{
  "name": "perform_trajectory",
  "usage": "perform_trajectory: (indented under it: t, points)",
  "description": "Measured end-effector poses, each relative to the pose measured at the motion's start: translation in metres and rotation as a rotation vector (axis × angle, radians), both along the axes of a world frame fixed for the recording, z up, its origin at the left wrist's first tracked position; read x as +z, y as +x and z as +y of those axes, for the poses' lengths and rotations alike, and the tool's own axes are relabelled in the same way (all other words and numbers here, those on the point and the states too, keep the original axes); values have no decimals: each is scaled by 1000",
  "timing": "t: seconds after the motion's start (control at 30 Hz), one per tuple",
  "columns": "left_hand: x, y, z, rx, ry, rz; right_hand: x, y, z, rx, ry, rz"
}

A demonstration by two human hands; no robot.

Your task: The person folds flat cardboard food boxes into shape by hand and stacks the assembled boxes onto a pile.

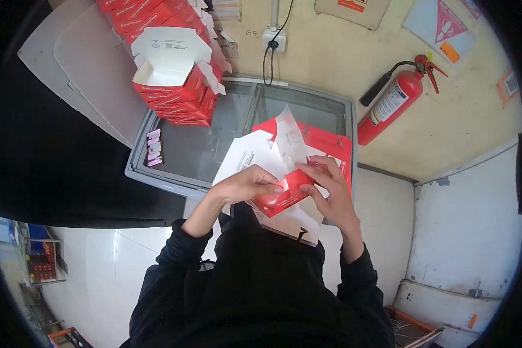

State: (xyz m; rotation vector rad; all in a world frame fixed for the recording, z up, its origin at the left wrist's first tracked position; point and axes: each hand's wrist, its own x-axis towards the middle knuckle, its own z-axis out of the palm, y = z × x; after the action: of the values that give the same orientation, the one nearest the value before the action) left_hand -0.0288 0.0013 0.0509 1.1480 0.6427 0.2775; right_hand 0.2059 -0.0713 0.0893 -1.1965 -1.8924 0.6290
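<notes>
A red and white cardboard box [275,204], partly folded, is held in front of my body. My left hand [248,184] grips its left side, with the thumb pressed on the red panel. On the right side, my right hand [332,194] has its fingers and thumb closed around the red edge. A white flap of the card stands up beyond my hands. Beneath and behind it lie flat red and white box blanks [336,145] on the grey-framed chest freezer [191,153].
Folded red boxes [177,95] are stacked at the freezer's back left, the top one with its lid raised. A phone [155,148] lies near the left edge. A red fire extinguisher [393,101] hangs on the wall at right. A cable runs to a wall socket [274,40].
</notes>
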Motion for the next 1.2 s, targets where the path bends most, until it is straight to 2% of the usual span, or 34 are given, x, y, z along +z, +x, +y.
perform_trajectory:
  t: [0.1, 0.2, 0.23, 0.33, 0.37, 0.47, 0.5, 0.57, 0.67, 0.7, 0.8, 0.83, 0.93, 1.0, 1.07, 1.2]
  points:
    - [-3, 5, -8, -48, 203, 23, 3, 0, -3, -90, -177, -81]
    - [-2, 6, -11, -92, 339, 86, -5, -11, -2, -320, -35, 96]
    - [2, 7, -15, -28, 379, 89, -9, -12, -3, -321, 21, 44]
    - [17, 3, -8, -43, 753, 276, -16, -17, -8, -253, 125, -75]
    - [21, 3, -10, -2, 673, 222, -17, -17, -11, -194, 121, -94]
    - [16, -1, -6, -146, 686, 179, -14, -7, -12, -82, -2, -228]
    - [17, -2, -2, -198, 620, 184, -11, -4, -11, -55, -66, -285]
    - [18, -6, 5, -297, 488, 197, -2, -11, -7, -113, -69, -405]
    - [0, -31, 9, -21, 127, -163, -12, -10, -3, -154, -114, -523]
    - [1, -43, 11, -25, 226, -176, -16, -10, -1, -162, -136, -553]
    - [-4, -44, -4, 126, 706, -158, -15, -14, -3, -163, -206, -329]
    - [-3, -39, -11, 147, 655, -86, -16, -19, -4, -148, -197, -308]
    - [-9, -27, -15, 183, 800, 8, -16, -31, -5, -136, -149, -263]
    - [-4, -27, -19, 362, 883, -2, -7, -34, -3, -170, -87, -256]
    - [3, -30, -18, 530, 952, 2, 1, -38, -3, -176, -181, -213]
    - [20, -39, -21, 218, 1077, 161, 4, -52, -2, -139, -162, -153]
